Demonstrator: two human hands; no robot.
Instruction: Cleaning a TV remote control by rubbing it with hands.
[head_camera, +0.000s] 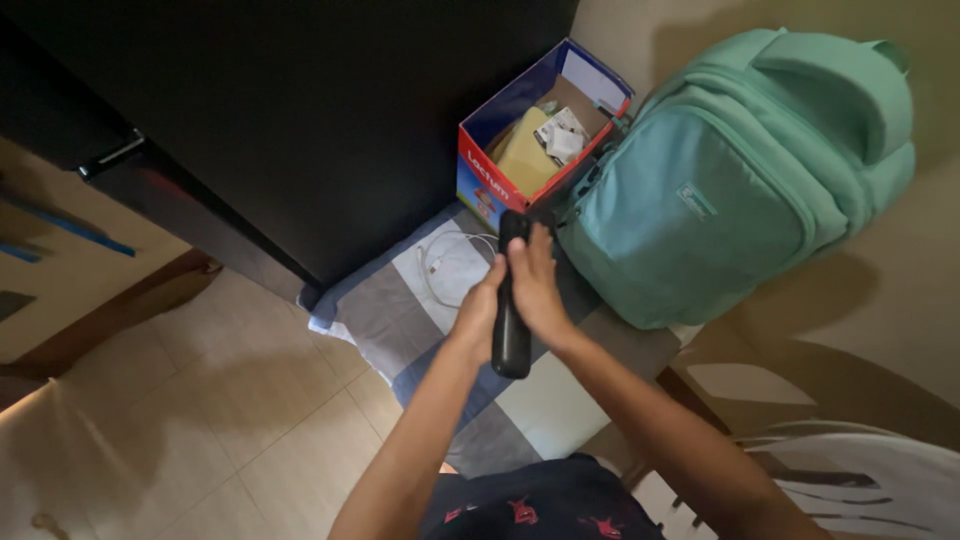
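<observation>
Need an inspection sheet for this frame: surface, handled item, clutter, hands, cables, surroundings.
Surface: grey, white and blue checked cloth over a low surface.
Handled item: long black device, upright, held in both hands.
Clutter: open red and blue box holding papers; mint green backpack beside it.
Hands: left hand and right hand wrapped around the device.
Cables: white cable looped on the cloth.
Surroundings: dark cabinet, tiled floor.

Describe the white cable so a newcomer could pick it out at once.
Start at the big mint-green backpack on the right, then move left past the open red-and-blue cardboard box to the grey-and-blue checked cloth in front of it. The white cable lies there in a loose loop, just left of the hands holding a long black object. It is the only thin white looped thing on the cloth.
</observation>
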